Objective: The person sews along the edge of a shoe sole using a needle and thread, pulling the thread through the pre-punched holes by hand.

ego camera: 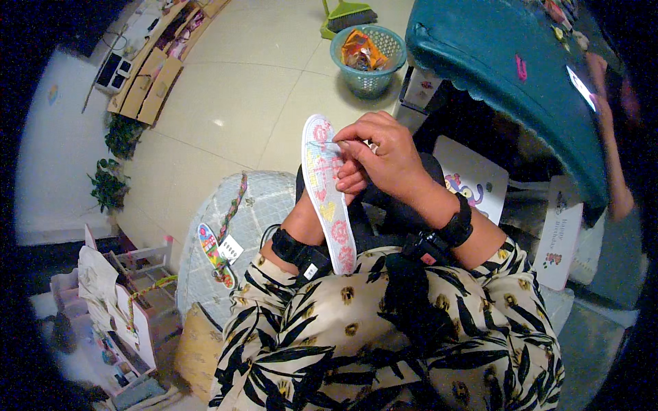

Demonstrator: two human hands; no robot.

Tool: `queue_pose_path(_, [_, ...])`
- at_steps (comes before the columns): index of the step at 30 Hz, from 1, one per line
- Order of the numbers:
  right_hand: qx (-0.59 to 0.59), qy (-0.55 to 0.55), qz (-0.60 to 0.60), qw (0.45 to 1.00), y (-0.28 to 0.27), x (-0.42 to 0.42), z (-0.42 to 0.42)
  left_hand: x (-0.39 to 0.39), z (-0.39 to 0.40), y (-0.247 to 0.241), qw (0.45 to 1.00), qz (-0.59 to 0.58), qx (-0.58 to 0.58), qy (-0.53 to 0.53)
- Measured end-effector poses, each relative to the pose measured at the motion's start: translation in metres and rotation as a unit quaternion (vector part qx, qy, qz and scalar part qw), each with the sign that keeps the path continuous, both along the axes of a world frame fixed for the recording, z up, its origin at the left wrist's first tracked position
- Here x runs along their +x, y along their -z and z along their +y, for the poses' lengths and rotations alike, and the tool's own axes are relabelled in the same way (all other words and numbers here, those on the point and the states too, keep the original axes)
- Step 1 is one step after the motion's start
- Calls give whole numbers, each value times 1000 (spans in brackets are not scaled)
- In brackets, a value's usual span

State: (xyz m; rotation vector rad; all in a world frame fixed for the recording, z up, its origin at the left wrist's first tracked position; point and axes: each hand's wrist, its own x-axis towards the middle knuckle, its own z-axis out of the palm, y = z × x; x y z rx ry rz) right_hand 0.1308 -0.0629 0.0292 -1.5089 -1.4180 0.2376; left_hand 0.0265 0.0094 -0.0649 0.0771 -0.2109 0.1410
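Observation:
An embroidered insole with a white rim stands tilted in front of my lap. Its pale mesh carries pink, yellow and blue stitched patterns. My left hand supports it, mostly hidden behind the sole, with curled fingers at the right edge. Thumb and forefinger of my right hand pinch a dark thread close to the upper part of the insole. Whether a needle is in that pinch is too small to tell.
A patterned round cushioned surface at left bears a colourful insole-shaped piece and a braided cord. Beyond stand a waste basket and a broom. At right, a teal-covered table holds a pink item; another person's arm is beside it.

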Motion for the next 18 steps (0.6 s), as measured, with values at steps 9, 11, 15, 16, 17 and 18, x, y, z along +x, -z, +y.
queue_pose_path(9, [-3, -8, -11, 1000, 0, -2, 4, -9, -9, -37, 961, 251, -109, -39])
queue_pose_path(11, [-7, -5, -9, 1000, 1, -2, 4, -8, -9, -33, 963, 241, -112, -35])
queue_pose_path(15, [-18, -1, -5, 1000, 1, -4, 3, -6, -6, -28, 976, 192, -100, -13])
queue_pose_path(16, [-19, -1, -8, 1000, 0, -4, 3, -6, -6, -30, 974, 202, -99, -13])
queue_pose_path(17, [-20, -1, -11, 1000, 0, -3, 3, -6, -7, -31, 972, 212, -98, -14])
queue_pose_path(18, [-20, -2, -14, 1000, 0, -3, 3, -6, -6, -31, 972, 217, -93, -17])
